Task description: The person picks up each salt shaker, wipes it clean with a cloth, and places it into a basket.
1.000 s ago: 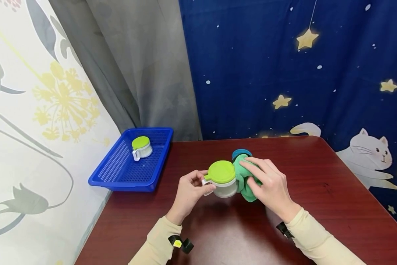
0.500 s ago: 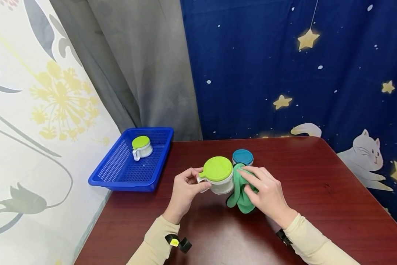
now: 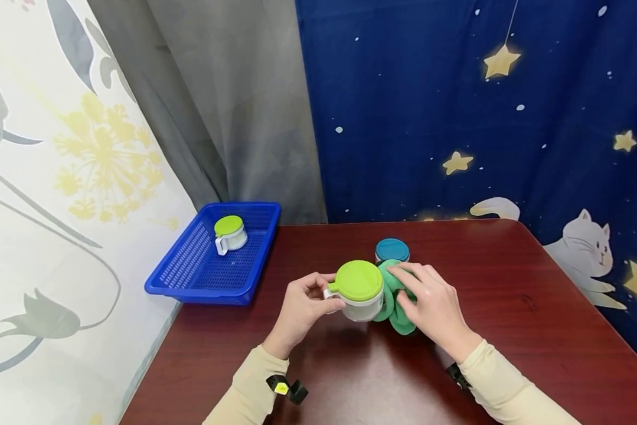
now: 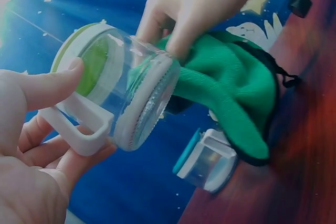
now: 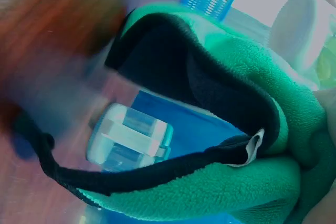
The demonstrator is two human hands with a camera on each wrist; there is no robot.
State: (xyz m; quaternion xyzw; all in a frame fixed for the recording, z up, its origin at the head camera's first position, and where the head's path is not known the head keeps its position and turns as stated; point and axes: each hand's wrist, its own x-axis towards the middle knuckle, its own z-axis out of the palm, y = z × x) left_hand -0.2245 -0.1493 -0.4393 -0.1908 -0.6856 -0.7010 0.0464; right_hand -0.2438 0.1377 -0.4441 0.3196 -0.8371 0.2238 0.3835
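My left hand (image 3: 304, 307) grips the white handle of a clear jar (image 3: 362, 308) with a lime-green lid (image 3: 358, 281), held up above the table. In the left wrist view the thumb lies by the lid's rim, and the jar (image 4: 113, 85) is tilted with its base to the right. My right hand (image 3: 435, 304) pinches a bunched green cloth (image 3: 399, 316) against the jar's right side. The cloth (image 4: 231, 82) has dark edging and hangs below the fingers. Behind it stands a second jar with a blue lid (image 3: 392, 249), seen in the right wrist view as a handled clear jar (image 5: 131, 137).
A blue perforated basket (image 3: 206, 283) sits at the table's left, holding another green-lidded jar (image 3: 231, 234). The dark red table (image 3: 488, 283) reaches to a blue starry curtain (image 3: 430, 106) at the back. A patterned white wall (image 3: 42, 248) rises on the left.
The held jar and cloth shift slightly left and back again. The cloth has slid lower on the jar's side, uncovering more of the blue-lidded jar behind.
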